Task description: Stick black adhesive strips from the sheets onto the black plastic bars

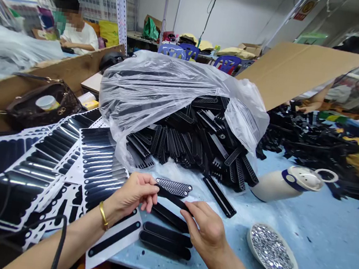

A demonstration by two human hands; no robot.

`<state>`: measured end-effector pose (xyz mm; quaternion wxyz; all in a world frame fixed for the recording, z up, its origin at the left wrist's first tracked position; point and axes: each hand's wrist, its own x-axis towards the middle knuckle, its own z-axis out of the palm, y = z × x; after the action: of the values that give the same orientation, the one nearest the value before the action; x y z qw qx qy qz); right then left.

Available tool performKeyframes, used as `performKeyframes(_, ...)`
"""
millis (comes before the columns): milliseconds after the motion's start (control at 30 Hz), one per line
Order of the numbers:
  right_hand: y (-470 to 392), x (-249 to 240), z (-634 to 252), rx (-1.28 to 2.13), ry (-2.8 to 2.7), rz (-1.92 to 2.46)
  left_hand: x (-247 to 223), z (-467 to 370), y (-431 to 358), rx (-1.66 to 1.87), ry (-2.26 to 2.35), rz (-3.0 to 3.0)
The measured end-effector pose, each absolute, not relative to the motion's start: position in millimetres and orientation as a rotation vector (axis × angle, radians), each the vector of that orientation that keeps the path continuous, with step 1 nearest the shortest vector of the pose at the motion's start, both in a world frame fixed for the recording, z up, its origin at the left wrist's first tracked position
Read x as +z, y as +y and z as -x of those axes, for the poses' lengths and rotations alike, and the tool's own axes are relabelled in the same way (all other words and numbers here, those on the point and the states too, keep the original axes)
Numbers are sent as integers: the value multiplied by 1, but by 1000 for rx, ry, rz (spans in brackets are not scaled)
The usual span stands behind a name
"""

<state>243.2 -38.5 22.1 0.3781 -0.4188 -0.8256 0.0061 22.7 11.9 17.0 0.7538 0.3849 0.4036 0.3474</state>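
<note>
My left hand [140, 193] pinches one end of a slim black folding comb [172, 199], closed and tilted down to the right. The other end is between the thumb and fingers of my right hand [205, 226]. Just behind it lie patterned comb handles [174, 187]. Below it rests another black comb [170, 217], and nearer the table edge two plain black combs [165, 240] sit side by side. A white backing sheet [108, 248] with black rounded strip stickers lies partly beneath my left wrist.
A large clear plastic bag [159, 83] spills black combs [194, 149] behind my hands. Sticker sheets [25, 176] cover the left side. To the right stand a bowl of small shiny pieces [273, 252] and a tilted white bottle [278, 185]. A person [78, 33] sits at far left.
</note>
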Motion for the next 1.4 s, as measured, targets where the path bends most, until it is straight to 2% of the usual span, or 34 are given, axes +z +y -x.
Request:
performKeyframes(133, -45, 28, -251, 47, -2124, 1092, 7, -20, 17, 706, 1106, -1258)
performKeyframes(267, -48, 34, -270, 79, -2052, 1226, -4, -16, 22, 883, 1352, -1669)
performKeyframes(367, -49, 34, -280, 237, -1958, 1403, -13, -13, 27, 881, 1443, -1892)
performKeyframes(533, -51, 17, -260, 606, -1916, 1393, -26, -13, 32, 633, 1324, -2042)
performKeyframes(867, -42, 2, -217, 951, -2023, 1263, -28, -7, 34, 562, 1056, -2084)
performKeyframes(1000, -50, 10, -221, 895, -2021, 1221, -22, -4, 26, 501, 948, -2094)
performKeyframes(1200, -52, 28, -265, 512, -1947, 1386, -18, -2, 20, 563, 1044, -1932)
performKeyframes(1300, -46, 23, -287, 376, -1976, 1425, -18, 1, 21, 609, 1050, -1852)
performKeyframes(1400, -40, 13, -294, 380, -2051, 1396, -19, 1, 21, 617, 1038, -1780)
